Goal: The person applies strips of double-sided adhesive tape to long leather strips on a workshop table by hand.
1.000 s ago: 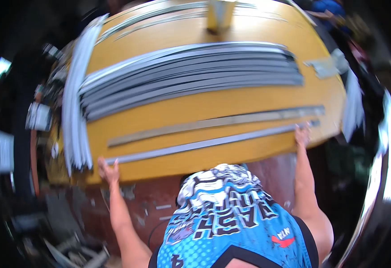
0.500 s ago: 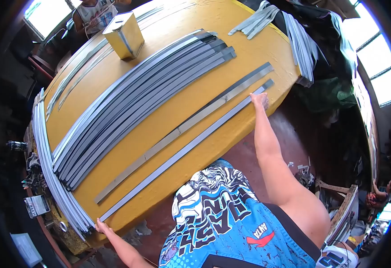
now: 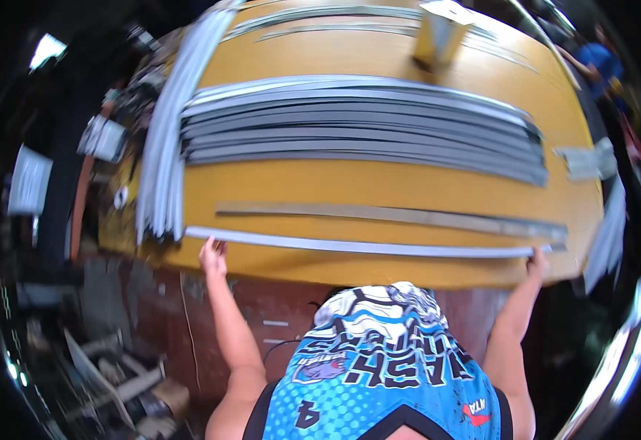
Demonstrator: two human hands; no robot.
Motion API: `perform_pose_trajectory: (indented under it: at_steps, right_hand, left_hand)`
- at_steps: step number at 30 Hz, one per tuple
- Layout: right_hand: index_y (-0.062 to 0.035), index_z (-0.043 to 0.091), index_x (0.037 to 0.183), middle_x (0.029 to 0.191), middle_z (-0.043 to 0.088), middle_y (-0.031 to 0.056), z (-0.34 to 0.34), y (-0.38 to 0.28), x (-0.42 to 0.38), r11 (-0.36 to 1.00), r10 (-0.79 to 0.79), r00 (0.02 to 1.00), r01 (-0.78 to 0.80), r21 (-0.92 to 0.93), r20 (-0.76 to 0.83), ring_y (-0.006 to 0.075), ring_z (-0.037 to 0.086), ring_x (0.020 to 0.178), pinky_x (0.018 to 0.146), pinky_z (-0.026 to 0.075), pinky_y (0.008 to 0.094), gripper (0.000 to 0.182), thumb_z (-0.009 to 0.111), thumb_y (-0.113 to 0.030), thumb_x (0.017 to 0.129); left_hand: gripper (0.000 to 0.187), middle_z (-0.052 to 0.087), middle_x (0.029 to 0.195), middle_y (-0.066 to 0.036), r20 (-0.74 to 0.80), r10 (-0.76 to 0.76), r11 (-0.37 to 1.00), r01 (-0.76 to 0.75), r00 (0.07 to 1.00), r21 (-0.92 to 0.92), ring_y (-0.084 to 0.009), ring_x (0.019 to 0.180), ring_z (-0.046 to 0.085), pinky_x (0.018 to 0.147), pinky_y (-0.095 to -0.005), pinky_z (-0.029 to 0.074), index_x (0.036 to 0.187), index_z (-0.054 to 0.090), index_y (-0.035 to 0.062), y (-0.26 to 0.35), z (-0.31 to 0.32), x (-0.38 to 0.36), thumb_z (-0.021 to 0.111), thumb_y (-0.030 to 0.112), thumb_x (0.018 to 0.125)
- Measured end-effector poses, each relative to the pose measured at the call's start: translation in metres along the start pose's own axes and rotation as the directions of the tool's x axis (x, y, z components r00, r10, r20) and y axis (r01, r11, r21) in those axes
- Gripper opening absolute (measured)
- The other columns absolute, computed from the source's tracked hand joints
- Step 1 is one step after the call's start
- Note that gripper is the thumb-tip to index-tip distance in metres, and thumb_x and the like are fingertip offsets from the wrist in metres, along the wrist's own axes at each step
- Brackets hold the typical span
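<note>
A long, light grey strip (image 3: 357,246) stretches from side to side along the near edge of the table. My left hand (image 3: 214,258) is closed on it a little in from its left end, with the fingers slightly blurred. Near the right end, my right hand (image 3: 536,262) pinches the same strip. Just beyond it lies a duller grey-brown strip (image 3: 379,213), roughly parallel. Farther back a wide bundle of dark and light grey strips (image 3: 357,132) rests on the table.
The yellow table (image 3: 408,189) has a rounded near edge. Long pale strips (image 3: 170,139) drape across its left end, and more grey strips (image 3: 608,227) hang off the right. A yellow box (image 3: 437,37) stands at the back. A person in blue (image 3: 599,62) is at far right.
My view has swung leftward, so the table now lies level across it. Both hands remain at the light grey strip; the left one sits slightly farther in from its end.
</note>
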State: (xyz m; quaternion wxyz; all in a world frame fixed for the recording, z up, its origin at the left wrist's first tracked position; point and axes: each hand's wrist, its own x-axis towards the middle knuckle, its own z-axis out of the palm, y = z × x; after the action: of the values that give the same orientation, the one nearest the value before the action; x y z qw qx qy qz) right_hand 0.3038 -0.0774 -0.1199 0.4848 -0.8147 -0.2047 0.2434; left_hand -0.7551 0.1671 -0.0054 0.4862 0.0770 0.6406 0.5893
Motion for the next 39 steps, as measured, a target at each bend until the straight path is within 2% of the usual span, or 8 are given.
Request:
perform_pose_trajectory:
  at_steps: [2, 17, 20, 23, 27, 30, 34, 39]
  right_hand:
    - [-0.013, 0.059, 0.086, 0.063, 0.05, -0.0006, 0.031, -0.104, -0.057, 0.893, 0.346, 0.934, -0.298, 0.337, -0.092, 0.0109, 0.046, 0.049, 0.043, 0.037, 0.0258, 0.021, 0.071, -0.03, 0.086]
    - [-0.0115, 0.068, 0.107, 0.086, 0.07, 0.0005, 0.093, -0.319, 0.09, 0.806, 0.008, 0.991, -0.084, 0.586, 0.131, 0.0112, 0.064, 0.074, 0.07, 0.053, 0.0242, 0.023, 0.067, -0.028, 0.092]
    - [-0.0084, 0.06, 0.116, 0.087, 0.068, 0.0037, 0.148, -0.309, 0.094, 0.858, 0.269, 0.961, -0.27, 0.436, 0.067, 0.0112, 0.062, 0.071, 0.071, 0.052, 0.023, 0.042, 0.069, -0.04, 0.089]
    - [-0.0069, 0.05, 0.134, 0.093, 0.069, 0.0065, 0.178, -0.277, 0.082, 0.848, 0.518, 0.853, -0.503, 0.167, -0.062, 0.0113, 0.062, 0.073, 0.073, 0.05, 0.0231, 0.063, 0.068, -0.047, 0.089]
    - [-0.005, 0.049, 0.136, 0.106, 0.066, 0.0119, 0.186, -0.171, 0.056, 0.935, 0.08, 0.968, -0.156, -0.319, -0.238, 0.0176, 0.06, 0.087, 0.082, 0.049, 0.0293, 0.072, 0.067, -0.054, 0.086]
    - [-0.0019, 0.052, 0.132, 0.113, 0.064, 0.0177, 0.208, -0.163, -0.001, 0.849, -0.244, 0.93, 0.068, -0.524, -0.275, 0.0263, 0.06, 0.099, 0.089, 0.048, 0.0365, 0.067, 0.065, -0.05, 0.088]
    - [0.0025, 0.061, 0.119, 0.116, 0.064, 0.0213, 0.227, -0.186, -0.092, 0.603, -0.569, 0.783, 0.188, -0.775, -0.252, 0.0359, 0.058, 0.109, 0.095, 0.045, 0.0446, 0.052, 0.065, -0.04, 0.09]
    - [0.002, 0.062, 0.118, 0.119, 0.061, 0.0214, 0.225, -0.158, -0.144, 0.587, -0.594, 0.772, 0.222, -0.779, -0.227, 0.0359, 0.055, 0.111, 0.099, 0.041, 0.0435, 0.048, 0.064, -0.037, 0.091]
  left_hand:
    - [0.018, 0.063, 0.097, -0.008, 0.012, 0.049, 0.999, -0.049, 0.999, 0.01, -0.0219, 0.088, 0.063, 0.078, -0.0331, 0.054, 0.104, 0.06, 0.0043, 0.026, 0.001, -0.01, 0.064, 0.017, 0.091]
    - [0.012, 0.066, 0.088, -0.008, 0.152, 0.19, 0.957, -0.149, 0.97, -0.248, -0.0192, 0.081, 0.066, 0.076, -0.0335, 0.059, 0.095, 0.062, 0.0029, 0.142, 0.15, 0.123, 0.061, 0.014, 0.092]
    - [0.036, 0.065, 0.108, -0.012, -0.004, 0.186, 0.981, -0.185, 0.983, 0.063, -0.0252, 0.101, 0.063, 0.091, -0.0393, 0.052, 0.113, 0.058, 0.0003, 0.111, 0.171, 0.162, 0.067, 0.026, 0.09]
    - [0.083, 0.043, 0.144, -0.024, -0.141, 0.57, 0.627, -0.318, 0.81, 0.711, -0.0355, 0.133, 0.043, 0.109, -0.04, 0.036, 0.145, 0.035, -0.0013, 0.072, 0.189, 0.153, 0.072, 0.04, 0.083]
    - [0.092, 0.027, 0.152, -0.027, 0.272, 0.7, 0.216, -0.558, 0.66, 0.801, -0.0431, 0.141, 0.025, 0.115, -0.0501, 0.022, 0.15, 0.026, 0.003, 0.009, 0.219, 0.094, 0.07, 0.046, 0.082]
    - [0.097, 0.006, 0.159, -0.023, 0.285, 0.484, 0.205, -0.423, 0.828, 0.883, -0.0433, 0.147, 0.003, 0.114, -0.0609, 0.011, 0.154, 0.014, 0.0094, -0.005, 0.243, 0.065, 0.053, 0.066, 0.086]
    - [0.098, -0.001, 0.16, -0.021, 0.293, 0.579, 0.175, -0.467, 0.761, 0.867, -0.0437, 0.147, -0.004, 0.113, -0.0649, 0.006, 0.156, 0.009, 0.0143, -0.024, 0.244, 0.087, 0.047, 0.071, 0.085]
    - [0.097, 0.0, 0.16, -0.022, 0.299, 0.586, 0.208, -0.497, 0.753, 0.843, -0.0416, 0.147, -0.001, 0.117, -0.0575, 0.002, 0.155, 0.011, 0.0118, -0.018, 0.24, 0.088, 0.046, 0.071, 0.086]
